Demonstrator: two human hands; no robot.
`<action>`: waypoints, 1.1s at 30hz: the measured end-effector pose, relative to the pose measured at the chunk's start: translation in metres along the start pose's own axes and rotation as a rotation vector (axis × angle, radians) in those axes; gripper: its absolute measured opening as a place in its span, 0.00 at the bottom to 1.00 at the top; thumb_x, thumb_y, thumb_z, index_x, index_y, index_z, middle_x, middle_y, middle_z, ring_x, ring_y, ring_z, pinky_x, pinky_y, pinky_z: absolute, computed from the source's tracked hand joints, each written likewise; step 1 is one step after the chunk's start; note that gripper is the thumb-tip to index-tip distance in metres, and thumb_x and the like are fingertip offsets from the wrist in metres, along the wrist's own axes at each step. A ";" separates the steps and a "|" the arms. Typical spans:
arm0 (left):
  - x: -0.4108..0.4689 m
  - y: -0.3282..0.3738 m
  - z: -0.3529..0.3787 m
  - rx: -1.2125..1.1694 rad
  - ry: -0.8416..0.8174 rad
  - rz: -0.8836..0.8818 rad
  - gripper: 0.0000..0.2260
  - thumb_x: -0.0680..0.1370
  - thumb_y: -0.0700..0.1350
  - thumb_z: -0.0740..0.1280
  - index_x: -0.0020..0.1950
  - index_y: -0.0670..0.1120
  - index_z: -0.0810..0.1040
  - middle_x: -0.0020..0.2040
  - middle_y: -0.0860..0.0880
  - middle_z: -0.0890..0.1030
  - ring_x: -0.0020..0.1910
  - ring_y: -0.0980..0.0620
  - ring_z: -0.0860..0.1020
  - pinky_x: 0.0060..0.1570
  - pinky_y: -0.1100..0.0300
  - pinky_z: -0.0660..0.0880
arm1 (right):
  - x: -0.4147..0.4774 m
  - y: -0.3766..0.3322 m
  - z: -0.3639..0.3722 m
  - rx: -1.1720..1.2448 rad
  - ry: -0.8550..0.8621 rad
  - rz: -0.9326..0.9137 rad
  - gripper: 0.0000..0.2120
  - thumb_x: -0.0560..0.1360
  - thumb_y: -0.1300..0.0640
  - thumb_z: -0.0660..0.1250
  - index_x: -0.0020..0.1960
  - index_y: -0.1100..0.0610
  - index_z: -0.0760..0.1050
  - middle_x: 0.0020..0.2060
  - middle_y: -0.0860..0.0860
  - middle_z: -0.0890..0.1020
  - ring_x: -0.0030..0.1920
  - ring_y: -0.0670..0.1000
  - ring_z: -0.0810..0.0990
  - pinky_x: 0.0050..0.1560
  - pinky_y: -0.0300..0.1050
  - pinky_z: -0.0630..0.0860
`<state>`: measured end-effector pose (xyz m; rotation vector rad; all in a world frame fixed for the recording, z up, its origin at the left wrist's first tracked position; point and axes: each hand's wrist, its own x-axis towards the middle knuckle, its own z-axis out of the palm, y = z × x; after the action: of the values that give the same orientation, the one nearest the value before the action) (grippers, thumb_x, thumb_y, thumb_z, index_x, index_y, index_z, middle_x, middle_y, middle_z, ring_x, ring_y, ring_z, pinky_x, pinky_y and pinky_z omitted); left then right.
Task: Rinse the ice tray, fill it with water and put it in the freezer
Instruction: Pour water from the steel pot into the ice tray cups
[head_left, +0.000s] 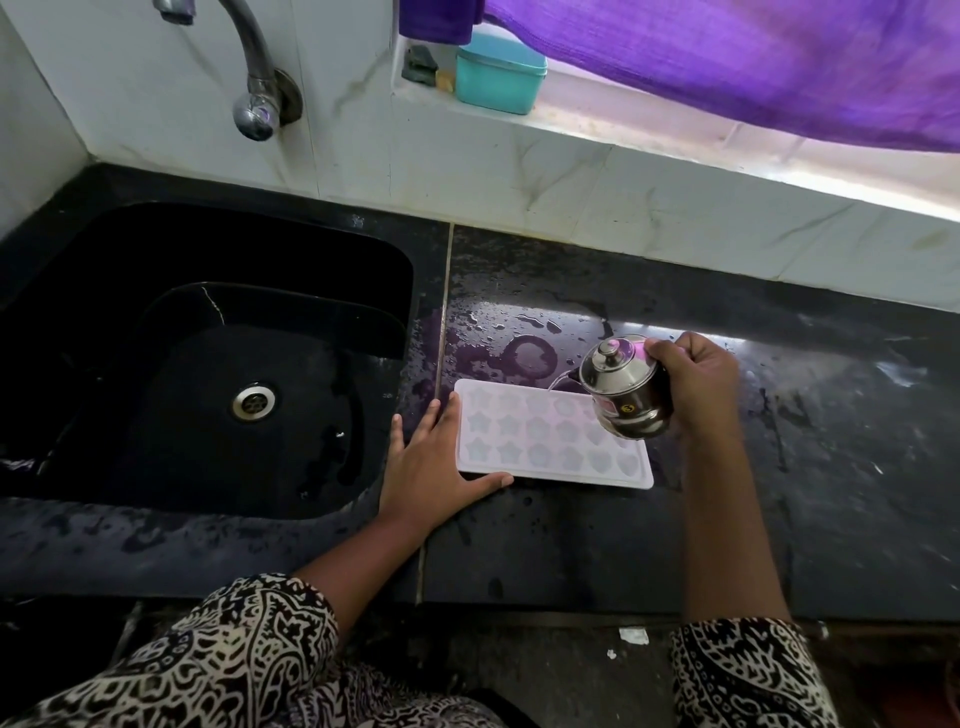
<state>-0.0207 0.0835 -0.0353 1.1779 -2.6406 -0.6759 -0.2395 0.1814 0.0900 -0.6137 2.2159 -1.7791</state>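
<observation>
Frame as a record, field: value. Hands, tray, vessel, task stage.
tray: white ice tray lying flat on the wet black counter, right of the sink
left: left hand flat, fingers straight, against the tray's left edge, thumb along its near edge
right: right hand holds a lidded steel pot, tilted over the tray's far right part
water: thin water stream runs from the pot's spout into the tray's far row
stage: filling under way; tray not yet moved to a freezer
</observation>
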 end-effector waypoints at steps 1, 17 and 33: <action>0.000 0.000 0.000 0.001 -0.001 0.000 0.54 0.64 0.78 0.56 0.79 0.48 0.43 0.79 0.53 0.56 0.78 0.57 0.49 0.74 0.46 0.40 | 0.000 0.000 0.000 0.002 -0.001 0.001 0.16 0.72 0.63 0.67 0.30 0.55 0.65 0.18 0.42 0.71 0.21 0.39 0.69 0.23 0.31 0.67; 0.000 0.001 -0.001 -0.013 -0.018 -0.013 0.56 0.62 0.80 0.55 0.79 0.49 0.43 0.79 0.53 0.55 0.78 0.58 0.48 0.75 0.47 0.39 | 0.017 0.011 -0.012 0.305 -0.002 0.186 0.15 0.72 0.65 0.66 0.30 0.56 0.67 0.21 0.46 0.75 0.26 0.45 0.72 0.29 0.36 0.71; 0.001 0.002 0.003 0.019 -0.015 -0.026 0.58 0.58 0.84 0.46 0.80 0.50 0.44 0.79 0.54 0.55 0.77 0.59 0.49 0.75 0.49 0.39 | 0.039 0.027 -0.037 0.051 -0.073 0.107 0.14 0.71 0.63 0.68 0.31 0.55 0.66 0.25 0.49 0.70 0.27 0.46 0.69 0.27 0.36 0.69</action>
<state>-0.0239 0.0844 -0.0368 1.2186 -2.6543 -0.6676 -0.2949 0.2007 0.0758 -0.5310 2.1074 -1.7264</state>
